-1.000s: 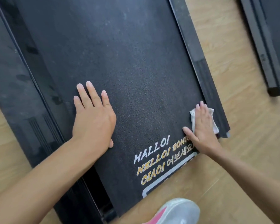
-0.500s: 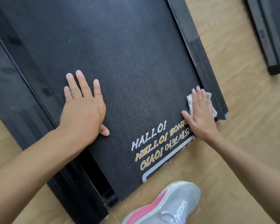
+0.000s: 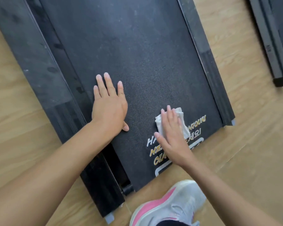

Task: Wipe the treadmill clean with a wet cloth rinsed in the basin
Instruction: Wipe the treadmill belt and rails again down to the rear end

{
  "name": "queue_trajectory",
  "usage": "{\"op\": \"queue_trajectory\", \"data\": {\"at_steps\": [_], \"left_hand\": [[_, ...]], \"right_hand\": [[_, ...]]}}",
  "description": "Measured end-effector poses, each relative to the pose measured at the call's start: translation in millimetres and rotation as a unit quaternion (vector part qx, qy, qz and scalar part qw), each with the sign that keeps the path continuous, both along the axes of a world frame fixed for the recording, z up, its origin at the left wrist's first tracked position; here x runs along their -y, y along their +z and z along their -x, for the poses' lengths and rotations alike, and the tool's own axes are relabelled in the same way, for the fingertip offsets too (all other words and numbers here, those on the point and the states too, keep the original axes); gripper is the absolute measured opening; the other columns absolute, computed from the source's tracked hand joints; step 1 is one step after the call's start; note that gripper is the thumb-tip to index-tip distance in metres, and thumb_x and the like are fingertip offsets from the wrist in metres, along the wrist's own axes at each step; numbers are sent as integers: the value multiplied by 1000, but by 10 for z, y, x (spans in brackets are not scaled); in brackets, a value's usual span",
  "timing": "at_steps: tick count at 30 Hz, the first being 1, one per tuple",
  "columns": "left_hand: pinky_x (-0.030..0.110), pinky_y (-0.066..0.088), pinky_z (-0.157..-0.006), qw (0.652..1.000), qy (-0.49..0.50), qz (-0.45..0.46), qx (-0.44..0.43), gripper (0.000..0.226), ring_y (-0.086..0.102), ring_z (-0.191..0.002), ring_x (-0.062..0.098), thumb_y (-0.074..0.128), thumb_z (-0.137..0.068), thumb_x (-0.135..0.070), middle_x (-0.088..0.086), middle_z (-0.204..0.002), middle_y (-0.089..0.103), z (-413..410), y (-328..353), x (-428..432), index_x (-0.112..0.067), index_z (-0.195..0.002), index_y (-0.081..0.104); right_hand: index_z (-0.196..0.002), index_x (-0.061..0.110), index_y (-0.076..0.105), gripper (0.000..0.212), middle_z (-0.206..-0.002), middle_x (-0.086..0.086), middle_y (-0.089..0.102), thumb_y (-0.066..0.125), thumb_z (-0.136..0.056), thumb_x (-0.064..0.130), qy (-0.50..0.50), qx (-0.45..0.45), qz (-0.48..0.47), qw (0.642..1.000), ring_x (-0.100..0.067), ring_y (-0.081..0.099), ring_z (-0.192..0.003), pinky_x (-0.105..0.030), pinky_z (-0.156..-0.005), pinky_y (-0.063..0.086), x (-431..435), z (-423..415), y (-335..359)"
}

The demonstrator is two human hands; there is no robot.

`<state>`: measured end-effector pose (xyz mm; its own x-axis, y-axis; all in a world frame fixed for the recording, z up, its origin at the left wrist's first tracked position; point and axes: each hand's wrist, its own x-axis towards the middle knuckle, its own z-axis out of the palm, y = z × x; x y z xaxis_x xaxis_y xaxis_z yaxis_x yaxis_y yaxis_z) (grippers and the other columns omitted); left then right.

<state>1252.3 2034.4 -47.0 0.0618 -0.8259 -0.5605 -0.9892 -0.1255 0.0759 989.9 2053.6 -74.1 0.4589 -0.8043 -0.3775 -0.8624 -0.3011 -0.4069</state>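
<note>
Task thing, location: the small white folded cloth (image 3: 180, 113) lies on the black textured treadmill belt (image 3: 137, 54), near its rear end, partly over the white and yellow printed lettering (image 3: 196, 122).
Right hand (image 3: 171, 137) grip: fingers are straight and close together and press the cloth flat against the belt. Nothing is pinched or curled around.
Left hand (image 3: 109, 106) grip: fingers are straight and spread, palm down on the bare belt left of the cloth. It holds nothing and appears to brace the body.
Basin: not in view.
Risk, cloth loss: the cloth is held by downward pressure only, so a fast stroke on the rough surface may drag it out from under the fingers or bunch it up.
Risk, belt creep: a free belt may shift under the loaded left palm and unbalance the person.
Risk, pinch point: the dark gap (image 3: 114, 163) between the belt and the glossy black left side rail (image 3: 39, 62) lies near the left wrist, and fingers or cloth may catch there.
Risk, missed areas: dust specks show further up the belt, and both rails probably need passes.
Surroundings: there is a ribbed black right side rail (image 3: 207, 70), a light wooden floor (image 3: 252, 128), a grey and pink sports shoe (image 3: 170, 204) just behind the belt end, and a second black machine base (image 3: 271, 38) well apart at the upper right.
Obstructions: nothing lies on the belt ahead of the cloth. The left hand sits in the path of a leftward stroke.
</note>
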Motion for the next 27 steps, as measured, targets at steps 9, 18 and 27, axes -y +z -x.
{"op": "queue_trajectory", "data": {"at_steps": [9, 18, 27], "left_hand": [[50, 8, -129, 988, 20, 80, -133, 133, -22, -156, 42, 79, -73, -70, 23, -168, -24, -274, -20, -230, -12, -166, 2], [51, 10, -128, 958, 135, 247, -50, 108, 4, -160, 39, 82, -79, -56, 23, -171, 10, -991, 32, -424, -6, -160, 31], [49, -3, -129, 989, 136, 34, -41, 176, -31, -151, 42, 83, -49, -81, 30, -158, -39, -1334, 61, -365, 6, -154, -28]], "right_hand": [[-133, 24, 65, 46, -114, 8, 63, 77, -89, 27, 118, -29, 127, 984, -21, 60, -113, -49, -98, 48, 517, 112, 189], [-94, 37, 62, 22, -96, 9, 65, 78, -94, 22, 10, 73, -12, 997, -6, 61, -86, -26, -74, 44, 1317, -666, 732], [-120, 24, 70, 41, -115, 10, 73, 68, -86, 1, 99, 184, 128, 970, -19, 69, -105, -32, -94, 52, 1613, -2073, 705]]}}
